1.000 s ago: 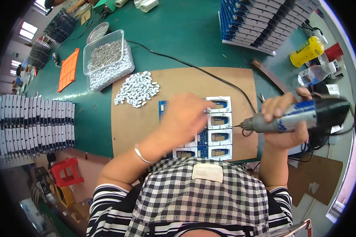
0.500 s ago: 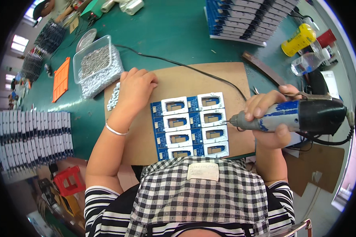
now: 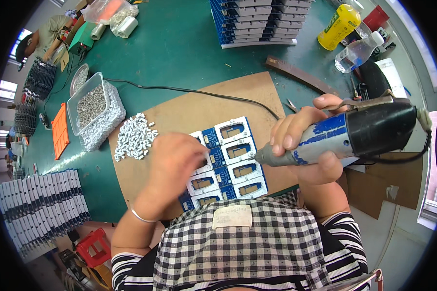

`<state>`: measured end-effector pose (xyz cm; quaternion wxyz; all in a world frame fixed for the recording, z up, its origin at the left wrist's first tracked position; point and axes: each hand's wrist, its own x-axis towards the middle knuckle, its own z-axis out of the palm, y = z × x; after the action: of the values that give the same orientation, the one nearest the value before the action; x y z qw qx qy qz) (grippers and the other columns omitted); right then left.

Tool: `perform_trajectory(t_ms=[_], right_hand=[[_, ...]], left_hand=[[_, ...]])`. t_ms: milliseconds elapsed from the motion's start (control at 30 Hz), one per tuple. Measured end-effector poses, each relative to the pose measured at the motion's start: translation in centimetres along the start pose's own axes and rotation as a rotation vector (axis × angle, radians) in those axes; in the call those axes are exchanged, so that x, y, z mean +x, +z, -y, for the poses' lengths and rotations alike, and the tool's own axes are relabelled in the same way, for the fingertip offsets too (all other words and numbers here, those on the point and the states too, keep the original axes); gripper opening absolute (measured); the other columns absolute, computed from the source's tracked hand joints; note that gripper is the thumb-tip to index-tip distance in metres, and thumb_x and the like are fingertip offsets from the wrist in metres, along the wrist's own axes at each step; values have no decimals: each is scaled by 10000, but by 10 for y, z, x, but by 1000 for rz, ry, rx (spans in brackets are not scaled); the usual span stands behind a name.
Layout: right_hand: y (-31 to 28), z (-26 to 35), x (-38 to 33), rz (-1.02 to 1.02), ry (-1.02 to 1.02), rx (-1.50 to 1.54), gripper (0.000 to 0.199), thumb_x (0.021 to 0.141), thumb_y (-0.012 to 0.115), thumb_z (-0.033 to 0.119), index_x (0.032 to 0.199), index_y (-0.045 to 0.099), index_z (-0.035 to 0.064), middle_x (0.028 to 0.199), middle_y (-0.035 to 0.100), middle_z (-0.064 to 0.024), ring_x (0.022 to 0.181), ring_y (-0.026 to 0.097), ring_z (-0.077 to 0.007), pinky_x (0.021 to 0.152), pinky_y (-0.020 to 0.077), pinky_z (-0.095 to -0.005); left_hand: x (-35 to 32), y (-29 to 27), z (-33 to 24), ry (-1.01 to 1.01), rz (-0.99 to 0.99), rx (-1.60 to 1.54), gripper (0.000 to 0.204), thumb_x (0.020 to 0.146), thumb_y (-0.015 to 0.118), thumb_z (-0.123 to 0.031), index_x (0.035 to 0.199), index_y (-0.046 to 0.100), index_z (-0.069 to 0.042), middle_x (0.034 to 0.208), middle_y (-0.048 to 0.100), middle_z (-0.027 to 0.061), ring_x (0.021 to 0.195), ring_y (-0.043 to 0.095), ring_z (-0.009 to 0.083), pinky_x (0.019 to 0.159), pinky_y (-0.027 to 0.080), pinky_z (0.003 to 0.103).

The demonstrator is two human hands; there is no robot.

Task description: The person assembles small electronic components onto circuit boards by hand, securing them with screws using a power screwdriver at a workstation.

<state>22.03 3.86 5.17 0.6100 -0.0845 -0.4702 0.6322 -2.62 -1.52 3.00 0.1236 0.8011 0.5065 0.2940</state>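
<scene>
— Where's our left hand (image 3: pixel 172 162) now?
— Back from the white clips (image 3: pixel 135 137), resting on the blue boards (image 3: pixel 226 162); grip hidden, we cannot tell.
— And our right hand (image 3: pixel 303 145)?
— Still grasping the electric screwdriver (image 3: pixel 344 136) beside them

Electric screwdriver (image 3: pixel 344 133): matt black plastic rear, grey barrel with worn blue paint, scuffed. Board (image 3: pixel 199 140) under work: brown fibreboard, matt, smooth. Surface (image 3: pixel 179 48): green mat, dull sheen. Panel of blue boards (image 3: pixel 226 165): glossy blue, white plastic frames. Small white parts (image 3: pixel 135 137): plastic, heaped. Tub (image 3: pixel 94 116): clear plastic, holding shiny metal screws. Bracelet (image 3: pixel 142 217): thin bright metal. Shirt (image 3: pixel 238 252): checked woven cloth, paper label
</scene>
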Motion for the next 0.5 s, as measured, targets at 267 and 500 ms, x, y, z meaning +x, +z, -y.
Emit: perform_trajectory(t_ms=[267,500], right_hand=[[12,-14,-8,-107,40,-96,636,796,588,407,1248,320,48,717,553,-105,584,583,-245,609,487,-378],[15,-13,-9,-117,52,-119,627,796,597,403,1232,317,49,722,554,-106,588,584,-245,605,484,-375]], left_hand=[[-14,37,-28,-91,-12,4,196,669,743,-40,810,642,-133,788,631,-35,793,555,174,758,310,340],[-16,40,-28,-71,-33,23,185,679,736,-39,814,645,-127,803,632,-31,808,551,176,761,314,340]])
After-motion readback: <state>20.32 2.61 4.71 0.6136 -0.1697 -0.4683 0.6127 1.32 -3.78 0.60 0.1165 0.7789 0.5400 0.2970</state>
